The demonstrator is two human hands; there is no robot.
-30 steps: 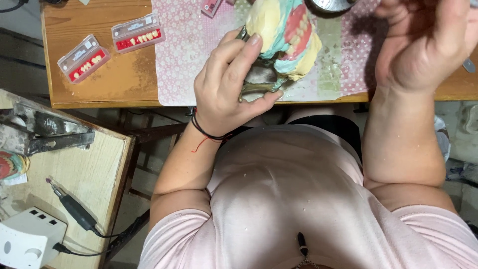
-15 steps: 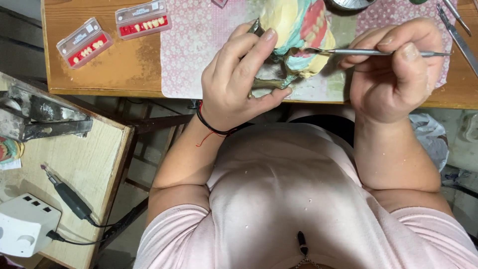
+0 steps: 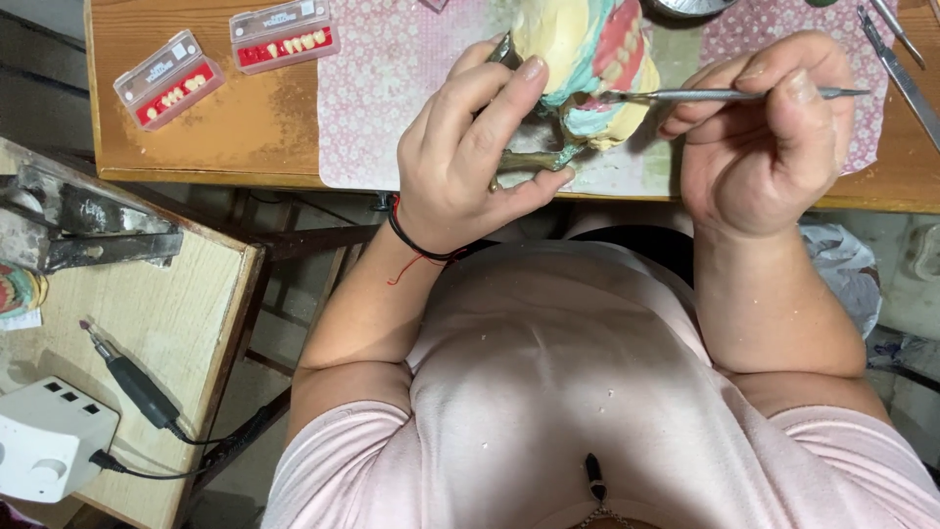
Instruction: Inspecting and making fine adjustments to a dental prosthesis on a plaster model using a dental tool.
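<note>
My left hand (image 3: 468, 147) grips a dental model (image 3: 587, 69) of yellow plaster with pink wax gums and teeth, mounted on a metal articulator frame (image 3: 534, 157). It is held over the patterned mat (image 3: 392, 88) at the table's near edge. My right hand (image 3: 759, 127) holds a thin metal carving tool (image 3: 725, 95) level, with its tip touching the model's side just below the pink wax.
Two clear boxes of artificial teeth (image 3: 168, 78) (image 3: 284, 34) lie on the wooden table (image 3: 245, 127) to the left. More metal tools (image 3: 906, 69) lie at the far right. A side table (image 3: 147, 323) at lower left carries a black handpiece (image 3: 137, 387), a white control box (image 3: 49, 441) and metal clamps (image 3: 78, 220).
My right hand came down from the upper right with the metal tool and brought its tip to the model. My left hand kept hold of the model and tilted it slightly.
</note>
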